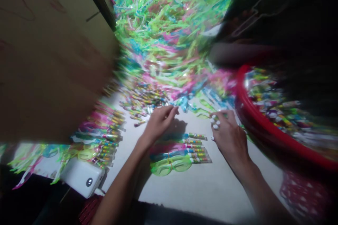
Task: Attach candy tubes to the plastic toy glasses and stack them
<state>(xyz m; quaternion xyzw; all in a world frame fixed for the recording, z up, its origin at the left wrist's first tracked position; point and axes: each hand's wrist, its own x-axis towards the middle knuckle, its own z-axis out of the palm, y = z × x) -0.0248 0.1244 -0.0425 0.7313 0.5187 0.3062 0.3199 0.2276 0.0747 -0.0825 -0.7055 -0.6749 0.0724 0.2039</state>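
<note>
My left hand (161, 121) is over the white table, its thumb and fingers drawn together near the pile; what they hold, if anything, is too small to tell. To the right, my right hand (228, 133) is closed round several small tubes (215, 123) with white ends. Between and below my hands lies a row of flat clear packets with colourful tubes (199, 154) at their right ends. The nearest has green plastic glasses (171, 165). More colourful tubes (148, 96) lie heaped beyond my left hand.
A large heap of green, pink and blue plastic pieces (169, 31) fills the back. At right stands a red basin (253, 119) of small tubes. Stacked packets (105, 140) and a white power bank (83, 177) lie at left, below a large brown panel (50, 59).
</note>
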